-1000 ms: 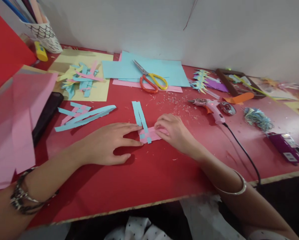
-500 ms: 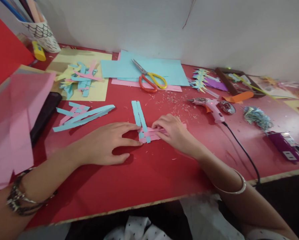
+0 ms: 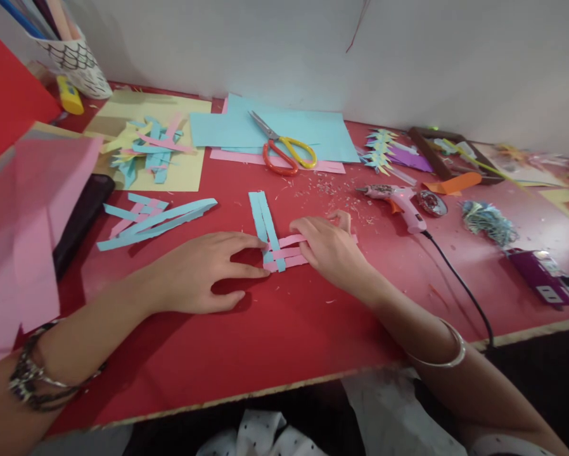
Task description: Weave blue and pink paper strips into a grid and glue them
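Two blue paper strips [image 3: 264,215] cross several pink paper strips [image 3: 291,252] in a small woven piece flat on the red table. My left hand [image 3: 213,269] lies at the left edge of this weave, fingers spread, its fingertips touching the paper. My right hand [image 3: 329,244] is over the pink strips to the right, with its fingers closed on a pink strip that bows up slightly from the table. The far ends of the pink strips are mostly hidden beneath that hand. Left of the weave lie another small blue-and-pink woven piece [image 3: 144,209] and a folded blue strip [image 3: 170,221].
Scissors [image 3: 284,152] rest on blue paper sheets [image 3: 332,133] at the back. A pink glue gun [image 3: 403,202] with its black cord [image 3: 460,285] is to the right. Cut paper pieces [image 3: 156,145] lie on a yellow sheet [image 3: 189,171]. Pink sheets [image 3: 37,240] cover the left side.
My right hand has shifted slightly right, and the pink strip in it has lifted and bowed away from the others. My left hand has stayed on the weave.
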The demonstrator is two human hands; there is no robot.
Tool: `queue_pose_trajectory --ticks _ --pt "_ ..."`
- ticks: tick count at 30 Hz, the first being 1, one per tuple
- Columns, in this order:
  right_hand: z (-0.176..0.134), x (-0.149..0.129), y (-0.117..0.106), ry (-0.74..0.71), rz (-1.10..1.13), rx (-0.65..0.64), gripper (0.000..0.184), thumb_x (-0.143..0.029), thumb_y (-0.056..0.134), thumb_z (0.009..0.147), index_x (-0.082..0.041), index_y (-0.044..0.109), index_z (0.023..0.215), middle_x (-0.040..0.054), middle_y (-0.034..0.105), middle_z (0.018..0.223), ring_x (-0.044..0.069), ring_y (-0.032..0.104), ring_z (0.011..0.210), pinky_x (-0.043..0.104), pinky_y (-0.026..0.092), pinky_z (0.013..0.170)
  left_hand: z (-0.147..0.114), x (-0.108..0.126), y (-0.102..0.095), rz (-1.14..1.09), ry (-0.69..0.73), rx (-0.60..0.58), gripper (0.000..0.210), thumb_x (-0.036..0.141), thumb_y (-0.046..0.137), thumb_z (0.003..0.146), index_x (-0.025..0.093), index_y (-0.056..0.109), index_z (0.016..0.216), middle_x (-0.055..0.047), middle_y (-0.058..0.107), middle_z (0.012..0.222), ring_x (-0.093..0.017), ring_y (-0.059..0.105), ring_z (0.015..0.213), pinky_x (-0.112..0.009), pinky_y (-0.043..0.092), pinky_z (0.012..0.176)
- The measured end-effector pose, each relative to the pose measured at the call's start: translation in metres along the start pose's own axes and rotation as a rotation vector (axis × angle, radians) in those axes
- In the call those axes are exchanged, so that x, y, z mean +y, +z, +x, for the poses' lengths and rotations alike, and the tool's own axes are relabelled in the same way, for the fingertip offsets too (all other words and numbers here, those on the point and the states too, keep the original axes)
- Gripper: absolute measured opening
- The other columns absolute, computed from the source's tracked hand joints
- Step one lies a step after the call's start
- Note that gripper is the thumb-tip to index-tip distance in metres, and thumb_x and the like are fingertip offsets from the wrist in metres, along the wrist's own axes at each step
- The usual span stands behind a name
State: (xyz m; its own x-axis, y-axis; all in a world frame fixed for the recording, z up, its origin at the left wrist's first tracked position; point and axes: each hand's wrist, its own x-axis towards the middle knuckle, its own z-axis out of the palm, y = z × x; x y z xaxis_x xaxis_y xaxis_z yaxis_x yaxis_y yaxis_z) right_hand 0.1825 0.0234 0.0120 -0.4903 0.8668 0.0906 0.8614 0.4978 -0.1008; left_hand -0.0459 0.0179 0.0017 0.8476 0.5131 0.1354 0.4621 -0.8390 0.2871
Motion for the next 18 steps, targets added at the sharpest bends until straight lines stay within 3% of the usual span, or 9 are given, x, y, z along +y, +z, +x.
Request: queue_pose_trajectory --ticks 6,8,12,18 --pt "0.0024 -0.0047 0.0021 0.040 0.212 0.005 0.009 -0.023 0.050 0.074 -0.018 0.055 0.079 0.0000 0.063 0.079 0.016 0.053 0.076 0.035 0.018 0.076 0.0006 -0.0005 0.0002 -0.008 -0.004 0.001 0.034 0.026 0.052 0.077 0.029 0.063 0.108 -0.008 0.050 0.128 -0.026 0.050 0.110 -0.040 0.043 0.090" --pt "0.0044 -0.0058 0.0028 0.087 0.251 -0.001 0.013 -0.029 0.049 0.077 -0.017 0.054 0.072 -0.0007 0.062 0.073 0.014 0.053 0.071 0.034 0.018 0.075 0.0002 -0.0008 0.0010 -0.004 -0.012 0.001 0.034 0.027 0.052 0.076 0.029 0.063 0.108 -0.008 0.049 0.129 -0.026 0.050 0.110 -0.041 0.043 0.091" --pt "0.0074 -0.0047 0.0059 0.130 0.272 -0.035 0.021 -0.026 0.044 0.082 -0.016 0.052 0.066 -0.0021 0.060 0.065 0.010 0.048 0.060 0.033 0.018 0.076 -0.0018 -0.0016 0.0044 -0.006 -0.024 0.012 0.034 0.028 0.053 0.077 0.031 0.063 0.109 -0.008 0.043 0.136 -0.028 0.045 0.117 -0.044 0.040 0.094" --pt "0.0091 -0.0012 0.0062 0.125 0.381 -0.098 0.021 -0.026 0.042 0.085 -0.017 0.055 0.071 -0.0039 0.059 0.063 0.009 0.046 0.056 0.033 0.020 0.078 -0.0028 -0.0038 0.0072 -0.021 -0.021 0.038 0.034 0.029 0.053 0.077 0.032 0.062 0.110 -0.006 0.040 0.139 -0.027 0.041 0.121 -0.043 0.038 0.097"
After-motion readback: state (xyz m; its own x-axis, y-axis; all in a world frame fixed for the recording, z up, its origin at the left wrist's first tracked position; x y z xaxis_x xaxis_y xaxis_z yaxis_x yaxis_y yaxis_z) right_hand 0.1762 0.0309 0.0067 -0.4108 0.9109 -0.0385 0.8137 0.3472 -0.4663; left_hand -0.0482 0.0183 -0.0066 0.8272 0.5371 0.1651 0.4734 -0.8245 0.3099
